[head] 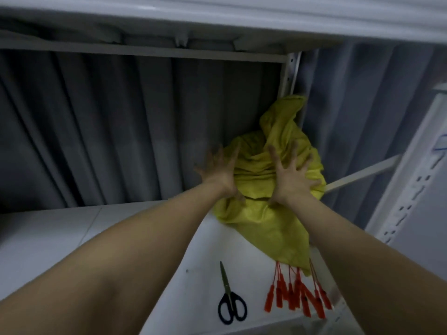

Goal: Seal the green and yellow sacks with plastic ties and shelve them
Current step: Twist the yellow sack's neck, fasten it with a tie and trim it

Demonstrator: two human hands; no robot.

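your left hand [221, 174] and right hand [289, 176] both press flat, fingers splayed and released, on the crumpled yellow woven sack [263, 206], which lies on the white shelf board [169, 250] at the back right, against the grey pleated curtain [108, 131]. your left fingertips reach past the sack's left edge toward the curtain. nearer you than your palms lie the black-handled scissors [231, 301] and, just right of them, a bunch of red plastic ties [298, 293] touching the sack's lower corner.

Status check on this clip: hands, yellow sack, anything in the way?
Left hand and right hand open, fingers spread, flat on the yellow sack. Sack on shelf, against the back corner. Scissors and red ties lie nearer, clear of it.
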